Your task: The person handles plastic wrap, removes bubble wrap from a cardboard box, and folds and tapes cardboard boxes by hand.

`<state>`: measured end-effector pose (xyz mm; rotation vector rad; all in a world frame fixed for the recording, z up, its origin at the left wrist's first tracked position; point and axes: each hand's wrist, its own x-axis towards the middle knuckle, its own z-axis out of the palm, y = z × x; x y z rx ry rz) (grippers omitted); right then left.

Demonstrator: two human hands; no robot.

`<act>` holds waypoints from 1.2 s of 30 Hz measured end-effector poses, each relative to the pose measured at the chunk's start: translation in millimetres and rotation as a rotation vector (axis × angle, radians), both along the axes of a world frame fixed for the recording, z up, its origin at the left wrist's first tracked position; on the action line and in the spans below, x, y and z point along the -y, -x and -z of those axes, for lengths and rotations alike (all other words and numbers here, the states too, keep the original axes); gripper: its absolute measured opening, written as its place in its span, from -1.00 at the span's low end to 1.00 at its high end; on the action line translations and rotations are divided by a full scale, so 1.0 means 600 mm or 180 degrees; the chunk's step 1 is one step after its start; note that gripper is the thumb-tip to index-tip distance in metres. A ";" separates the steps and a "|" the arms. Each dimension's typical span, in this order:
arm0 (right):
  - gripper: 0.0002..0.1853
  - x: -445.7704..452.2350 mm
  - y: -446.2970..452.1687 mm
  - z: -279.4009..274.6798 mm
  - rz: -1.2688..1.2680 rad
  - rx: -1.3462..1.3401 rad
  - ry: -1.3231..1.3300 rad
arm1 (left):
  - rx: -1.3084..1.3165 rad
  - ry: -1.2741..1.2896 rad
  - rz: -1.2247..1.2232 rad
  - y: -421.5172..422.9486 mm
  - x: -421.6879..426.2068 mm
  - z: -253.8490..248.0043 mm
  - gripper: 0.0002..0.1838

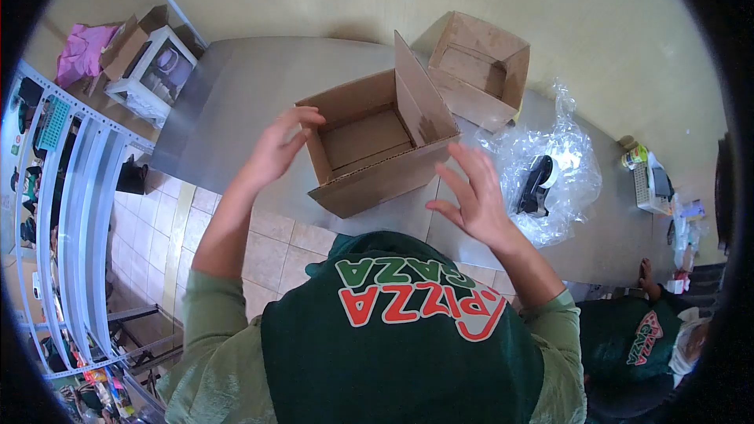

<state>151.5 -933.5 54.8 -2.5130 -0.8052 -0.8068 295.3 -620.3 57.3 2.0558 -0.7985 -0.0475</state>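
Observation:
An open, empty cardboard box point(365, 140) stands on the metal table, its right flap raised. At its left edge is my left hand point(281, 145), fingers apart and curved over the rim; whether they touch it is hard to tell. My right hand point(477, 198) is beside the box's right front corner, fingers spread, holding nothing. To the right, a black tape dispenser point(536, 186) lies on crumpled clear plastic point(577, 153). Behind the box is a second open cardboard box point(479, 67).
The metal table point(243, 78) runs along the wall. A white-framed unit point(161, 74) and a pink bag point(82, 53) are at the left, near metal shelving point(94, 188). A white basket point(650, 187) stands far right; another person point(636, 338) is at the lower right.

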 end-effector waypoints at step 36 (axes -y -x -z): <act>-0.42 0.002 -0.061 -0.001 0.1303 -0.0640 0.2237 | 0.1828 -0.1796 -0.1538 0.069 0.080 0.146 -0.42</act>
